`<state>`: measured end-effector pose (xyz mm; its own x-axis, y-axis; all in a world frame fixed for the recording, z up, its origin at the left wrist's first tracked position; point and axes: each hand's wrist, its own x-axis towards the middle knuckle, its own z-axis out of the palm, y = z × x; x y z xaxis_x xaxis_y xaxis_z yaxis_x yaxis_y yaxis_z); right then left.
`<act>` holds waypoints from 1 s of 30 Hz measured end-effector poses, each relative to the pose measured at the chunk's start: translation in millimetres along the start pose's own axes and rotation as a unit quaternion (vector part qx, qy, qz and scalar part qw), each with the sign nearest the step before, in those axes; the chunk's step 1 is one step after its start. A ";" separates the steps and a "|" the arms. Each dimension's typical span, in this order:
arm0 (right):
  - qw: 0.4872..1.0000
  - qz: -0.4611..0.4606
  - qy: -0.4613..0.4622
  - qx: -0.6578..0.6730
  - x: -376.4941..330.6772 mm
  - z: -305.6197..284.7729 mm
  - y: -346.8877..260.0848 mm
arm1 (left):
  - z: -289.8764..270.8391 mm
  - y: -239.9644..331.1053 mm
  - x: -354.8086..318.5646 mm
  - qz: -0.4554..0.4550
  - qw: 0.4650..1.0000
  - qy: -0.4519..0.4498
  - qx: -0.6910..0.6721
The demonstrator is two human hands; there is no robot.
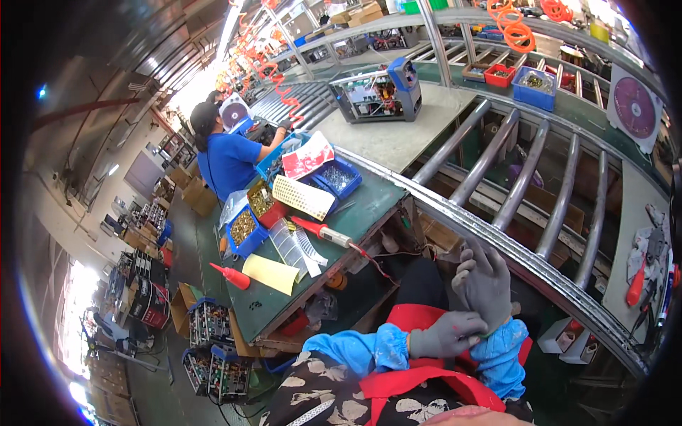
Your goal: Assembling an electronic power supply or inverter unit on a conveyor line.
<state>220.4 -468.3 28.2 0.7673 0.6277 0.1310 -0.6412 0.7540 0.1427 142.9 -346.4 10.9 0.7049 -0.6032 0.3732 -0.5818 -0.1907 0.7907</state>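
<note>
1. Nearest the lens, a floral-patterned garment with red trim (398, 387) fills the lower edge, and two blue oversleeves rise out of it.
2. Left hand (446, 335), in a grey glove, is curled closed around the wrist of the other glove (apparently gripping its cuff).
3. Right hand (485, 282) points upward with gloved fingers loosely spread, holding nothing, just in front of the curved steel rail (497, 245).
4. Further left, the green table (369, 202) carries a red-handled screwdriver (320, 229), a yellow sheet (270, 273), a red squeeze bottle (231, 275) and blue bins of small parts (245, 231).
5. Behind it, a person in a blue shirt (229, 162) works at the table.
6. To the right, steel rollers (526, 177) span the conveyor, and an open-cased machine (376, 92) sits on a board.
</note>
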 end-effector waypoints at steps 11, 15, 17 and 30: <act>0.896 -0.010 0.278 -0.346 -6.1 -129.3 -36.2 | -57.3 -66.8 46.3 -0.132 0.983 -0.119 0.039; 0.845 -0.045 0.451 -0.285 -46.9 -204.8 -67.5 | -216.1 -140.8 153.7 -0.260 0.948 0.100 0.153; 0.849 -0.027 0.459 -0.260 -74.4 -251.8 -84.2 | -292.0 -222.9 195.5 -0.261 0.908 0.279 0.171; 0.721 0.095 0.621 -0.294 -59.2 -319.6 -139.5 | -446.9 -422.3 356.0 -0.274 0.776 0.563 0.080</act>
<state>267.4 -548.8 -313.0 0.3169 0.1453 -0.9373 -0.9010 0.3549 -0.2496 820.9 -134.5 26.8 0.7189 0.6442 0.2610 -0.0497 -0.3270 0.9437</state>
